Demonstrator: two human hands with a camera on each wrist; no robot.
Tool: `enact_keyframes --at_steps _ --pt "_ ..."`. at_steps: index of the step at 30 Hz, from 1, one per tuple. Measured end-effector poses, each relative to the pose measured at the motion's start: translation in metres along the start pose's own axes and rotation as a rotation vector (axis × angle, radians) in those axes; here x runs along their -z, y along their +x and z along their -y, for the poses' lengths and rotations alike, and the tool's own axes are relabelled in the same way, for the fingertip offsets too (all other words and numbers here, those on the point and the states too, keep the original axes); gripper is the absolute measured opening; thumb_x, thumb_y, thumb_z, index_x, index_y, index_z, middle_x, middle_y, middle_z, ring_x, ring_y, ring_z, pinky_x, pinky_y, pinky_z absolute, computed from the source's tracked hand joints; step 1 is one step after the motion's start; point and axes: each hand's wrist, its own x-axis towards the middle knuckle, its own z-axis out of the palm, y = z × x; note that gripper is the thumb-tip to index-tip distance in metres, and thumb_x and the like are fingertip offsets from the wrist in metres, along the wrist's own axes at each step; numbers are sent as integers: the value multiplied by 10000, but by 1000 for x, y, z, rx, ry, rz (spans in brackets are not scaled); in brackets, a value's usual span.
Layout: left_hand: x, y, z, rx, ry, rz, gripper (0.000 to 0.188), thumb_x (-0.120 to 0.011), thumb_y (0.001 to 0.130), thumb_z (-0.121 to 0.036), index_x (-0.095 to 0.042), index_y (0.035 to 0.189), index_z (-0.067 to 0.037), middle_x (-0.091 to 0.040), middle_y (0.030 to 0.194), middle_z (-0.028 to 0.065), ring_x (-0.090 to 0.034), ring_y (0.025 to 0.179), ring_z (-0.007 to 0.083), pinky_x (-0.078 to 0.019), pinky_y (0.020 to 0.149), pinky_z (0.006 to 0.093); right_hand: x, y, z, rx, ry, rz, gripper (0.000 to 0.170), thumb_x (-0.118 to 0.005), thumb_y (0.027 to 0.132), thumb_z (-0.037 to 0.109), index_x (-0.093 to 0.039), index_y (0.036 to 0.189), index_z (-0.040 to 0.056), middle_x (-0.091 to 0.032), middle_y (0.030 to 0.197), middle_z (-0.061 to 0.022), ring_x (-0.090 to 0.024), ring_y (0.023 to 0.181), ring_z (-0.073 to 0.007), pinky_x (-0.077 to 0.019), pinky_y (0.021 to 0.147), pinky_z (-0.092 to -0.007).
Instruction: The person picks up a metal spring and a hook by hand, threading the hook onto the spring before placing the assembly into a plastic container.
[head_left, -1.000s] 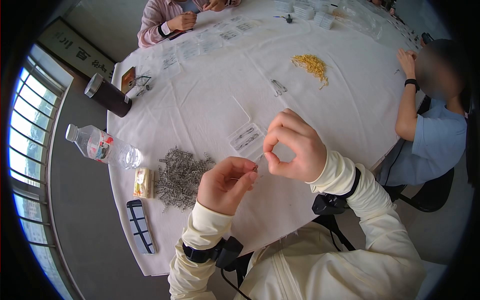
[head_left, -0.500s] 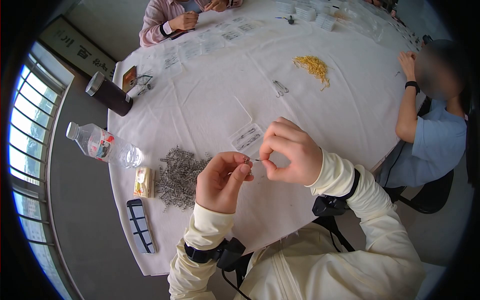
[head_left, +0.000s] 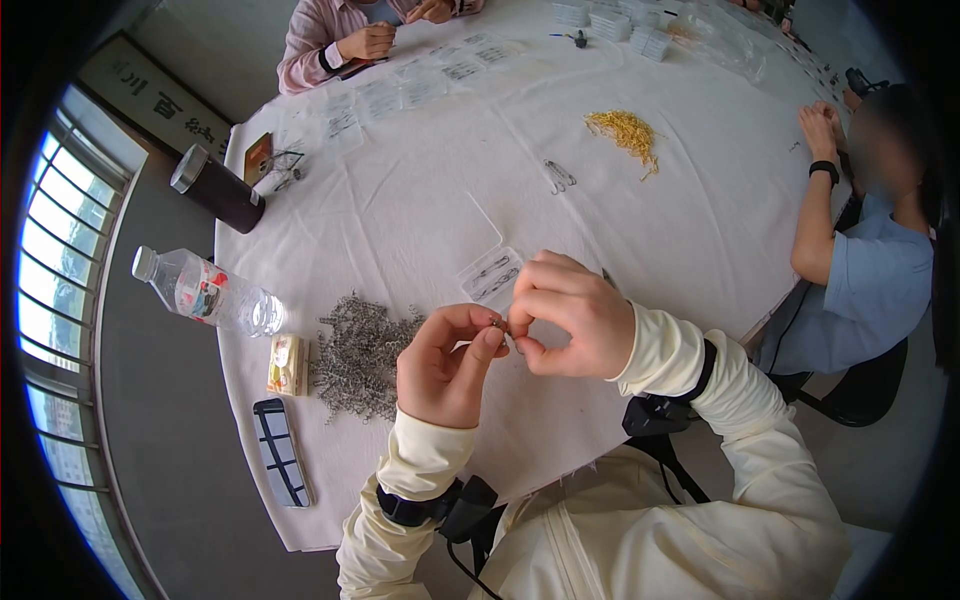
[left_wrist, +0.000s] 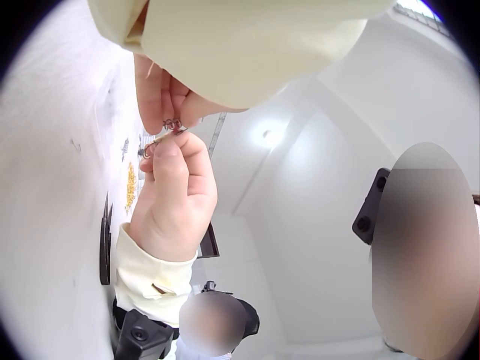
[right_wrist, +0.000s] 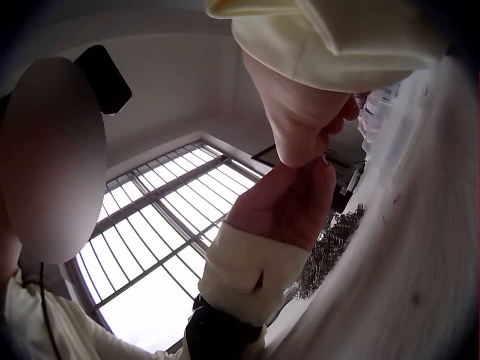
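My left hand (head_left: 440,370) pinches a small coiled metal piece (left_wrist: 173,124) between thumb and fingertips. Right against it, the thumb and forefinger of my right hand (head_left: 572,315) pinch a thin curved metal hook (left_wrist: 148,151). The fingertips of both hands meet in front of my chest, above the white cloth, and partly cover the two pieces. Just beyond them lies a clear plastic box (head_left: 468,284) with dark hooks in its compartments. Left of my left hand is a heap of tangled grey wire pieces (head_left: 360,350).
Along the left edge are a phone (head_left: 282,455), a tissue pack (head_left: 287,365), a water bottle (head_left: 210,292) and a dark flask (head_left: 220,190). Loose hooks (head_left: 559,176) and a gold heap (head_left: 625,135) lie farther back. Two other people sit around the table.
My right hand has moved left and down until its fingertips meet those of my left hand. The gap between the hands has closed.
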Motion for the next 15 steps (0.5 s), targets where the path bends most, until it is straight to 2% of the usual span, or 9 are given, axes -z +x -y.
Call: enact_keyframes --at_steps 2,9,15 --pt "3 0 1 -5 73 13 148 -624 971 -27 -605 1094 54 -673 1033 75 -649 935 121 -526 853 252 1 0 0 3 5 -3 189 -716 673 -21 -588 780 69 -559 832 -43 -535 781 -237 -464 701 -345" --pt "2 1 0 -32 71 -8 136 -642 961 -32 -618 1074 41 -687 1028 68 -649 941 111 -514 863 252 12 1 1 -99 65 -69 115 -677 742 -17 -647 833 47 -596 862 -58 -572 808 -215 -480 729 -332" --pt "9 3 -7 -155 240 -30 115 -649 939 11 -614 1049 19 -662 1029 54 -616 930 99 -486 839 243 26 3 0 -180 0 -197 57 -660 792 3 -644 834 37 -599 842 -55 -605 782 -194 -500 720 -309"
